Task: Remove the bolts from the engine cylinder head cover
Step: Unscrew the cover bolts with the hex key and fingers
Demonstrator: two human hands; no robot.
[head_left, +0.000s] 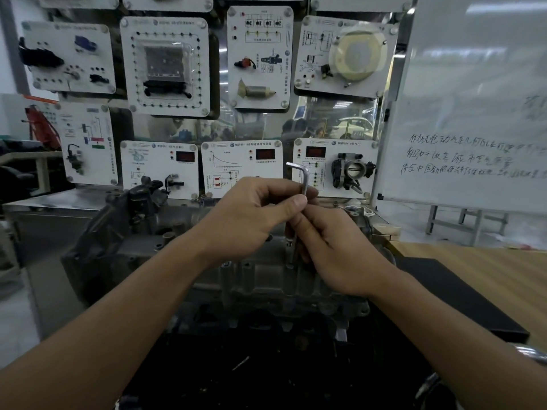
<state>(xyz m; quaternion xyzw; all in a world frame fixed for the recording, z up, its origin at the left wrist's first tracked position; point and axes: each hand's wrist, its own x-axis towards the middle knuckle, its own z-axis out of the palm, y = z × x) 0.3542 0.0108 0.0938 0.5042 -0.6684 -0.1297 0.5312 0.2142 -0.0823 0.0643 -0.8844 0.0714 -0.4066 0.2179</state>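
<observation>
Both hands are meeting on the upright key [305, 179], the left hand [251, 214] pinching below its bend and the right hand [340, 250] curling round the shaft above a bolt [291, 247] near the cover's [236, 270] middle, likely calling for keeping it plumb and fully seated.

Training panels [165, 66] behind; whiteboard [473, 113] at right.
</observation>
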